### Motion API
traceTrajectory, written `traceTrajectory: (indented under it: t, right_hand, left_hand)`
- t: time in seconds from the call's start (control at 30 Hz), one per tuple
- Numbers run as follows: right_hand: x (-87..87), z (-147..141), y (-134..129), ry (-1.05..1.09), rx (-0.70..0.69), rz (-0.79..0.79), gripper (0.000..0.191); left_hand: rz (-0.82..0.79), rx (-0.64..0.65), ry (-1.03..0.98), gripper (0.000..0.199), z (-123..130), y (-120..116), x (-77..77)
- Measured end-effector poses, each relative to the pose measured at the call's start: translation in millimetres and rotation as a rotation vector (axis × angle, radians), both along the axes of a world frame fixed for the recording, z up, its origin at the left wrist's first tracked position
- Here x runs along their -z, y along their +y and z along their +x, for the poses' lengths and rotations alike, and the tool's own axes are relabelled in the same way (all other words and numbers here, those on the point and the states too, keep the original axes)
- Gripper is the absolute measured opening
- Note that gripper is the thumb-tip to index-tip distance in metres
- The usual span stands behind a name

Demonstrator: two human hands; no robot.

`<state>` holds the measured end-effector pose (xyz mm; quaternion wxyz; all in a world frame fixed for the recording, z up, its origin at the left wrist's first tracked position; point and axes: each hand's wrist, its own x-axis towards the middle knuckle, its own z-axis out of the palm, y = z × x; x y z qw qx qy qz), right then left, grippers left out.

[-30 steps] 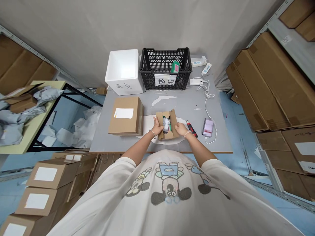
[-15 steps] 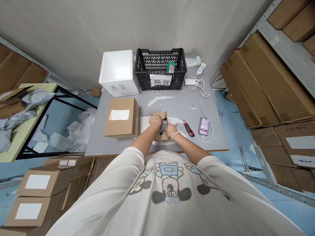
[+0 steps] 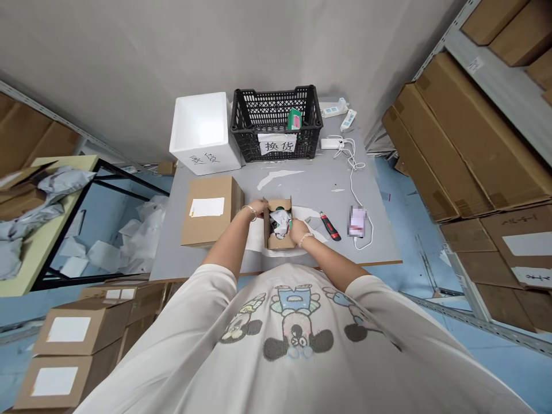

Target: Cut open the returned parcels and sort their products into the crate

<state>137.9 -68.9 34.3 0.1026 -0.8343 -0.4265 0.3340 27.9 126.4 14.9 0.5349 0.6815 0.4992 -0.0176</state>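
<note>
A small open cardboard box (image 3: pixel 282 244) sits on white paper in front of me. Inside it lie a crumpled grey-white wrapping (image 3: pixel 281 223) and dark items with a bit of green. My left hand (image 3: pixel 257 207) is at the box's far left corner, its fingers closed on the left flap. At the right side of the box, my right hand (image 3: pixel 298 231) is closed, with a small green bit showing at its fingers; what it holds is mostly hidden. A red-and-black utility knife (image 3: pixel 330 226) lies to the right of that hand.
A taped carton (image 3: pixel 207 230) stands on the left of the table. Behind are a white foam box (image 3: pixel 202 156) and a black crate (image 3: pixel 276 123) holding a green box (image 3: pixel 295 119). A phone (image 3: pixel 357 222) on a cable and power strips (image 3: pixel 331 144) lie right.
My left hand has moved from inside the small box out to its far left corner, uncovering the crumpled wrapping. My right hand stays at the right side. The view has shifted slightly.
</note>
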Motion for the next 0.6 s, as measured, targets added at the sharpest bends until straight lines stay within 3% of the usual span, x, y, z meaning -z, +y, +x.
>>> traceTrajectory:
  t: [0.1, 0.17, 0.23, 0.3, 0.37, 0.43, 0.53, 0.6]
  right_hand:
    - [6.4, 15.1, -12.4, 0.167, 0.071, 0.093, 0.019]
    - [11.3, 25.4, -21.0, 0.342, 0.11, 0.157, 0.018]
    - [13.9, 32.3, -27.3, 0.457, 0.137, 0.194, 0.022]
    - [11.4, 32.9, -30.1, 0.386, 0.149, 0.195, 0.035]
    - [2.8, 25.6, -29.4, 0.121, 0.108, 0.223, 0.056]
    - [-9.4, 10.2, -26.9, -0.192, -0.034, 0.299, 0.063]
    - [-23.1, -21.4, -22.5, -0.424, -0.426, 0.342, 0.043]
    - [-24.0, -40.7, -20.5, -0.419, -0.629, 0.238, 0.038]
  left_hand:
    - [-0.278, -0.251, -0.222, 0.042, -29.1, -5.2, 16.0]
    - [-0.292, -0.36, -0.26, 0.046, -37.1, -14.9, 27.2]
    - [-0.143, -0.388, -0.16, 0.05, -36.2, -26.7, 33.2]
    - [0.153, -0.346, 0.005, 0.051, -29.7, -37.4, 31.4]
    - [0.51, -0.202, 0.147, 0.053, -20.6, -44.7, 22.9]
    - [0.783, 0.067, 0.221, 0.059, -10.4, -47.9, 11.3]
    - [0.915, 0.49, 0.297, 0.075, 6.1, -46.8, -2.8]
    - [0.896, 0.63, 0.371, 0.08, 17.2, -44.0, -7.0]
